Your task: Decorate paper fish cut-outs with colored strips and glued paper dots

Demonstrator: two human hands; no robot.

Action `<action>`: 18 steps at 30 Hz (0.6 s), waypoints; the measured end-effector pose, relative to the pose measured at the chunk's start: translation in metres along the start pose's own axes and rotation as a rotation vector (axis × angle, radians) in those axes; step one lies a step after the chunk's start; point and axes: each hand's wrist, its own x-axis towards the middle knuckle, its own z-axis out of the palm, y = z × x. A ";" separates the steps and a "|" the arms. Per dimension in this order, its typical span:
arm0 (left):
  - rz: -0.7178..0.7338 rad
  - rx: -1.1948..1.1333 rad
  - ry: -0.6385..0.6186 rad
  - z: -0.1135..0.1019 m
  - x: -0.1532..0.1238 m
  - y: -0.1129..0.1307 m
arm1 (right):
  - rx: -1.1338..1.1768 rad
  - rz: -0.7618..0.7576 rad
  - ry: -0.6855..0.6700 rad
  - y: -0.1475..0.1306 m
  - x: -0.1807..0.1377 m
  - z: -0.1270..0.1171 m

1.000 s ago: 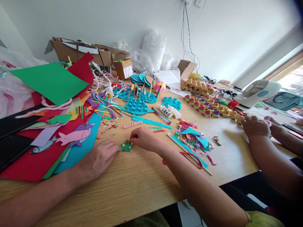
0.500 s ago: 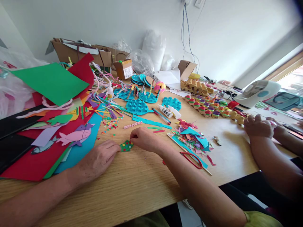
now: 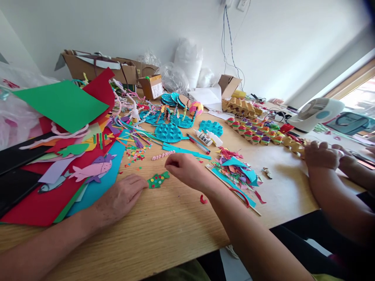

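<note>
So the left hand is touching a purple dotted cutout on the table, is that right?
Not quite: the dotted cutout is green, not purple, as the head view shows. It does lie on the table, with the left hand touching it.

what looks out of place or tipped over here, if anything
Two small things: a curled red scrap lies alone, apart from the heap of cuttings, like a stray offcut. Two white glue bottles also seem to lie on their sides instead of standing, though no spill is visible.
</note>
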 end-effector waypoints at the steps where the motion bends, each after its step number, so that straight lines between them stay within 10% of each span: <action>1: -0.006 -0.008 0.001 -0.001 0.000 0.000 | 0.032 -0.003 0.054 0.000 -0.008 -0.005; 18: -0.259 -0.147 0.109 -0.010 0.007 -0.001 | -0.022 0.268 0.272 0.061 -0.139 0.007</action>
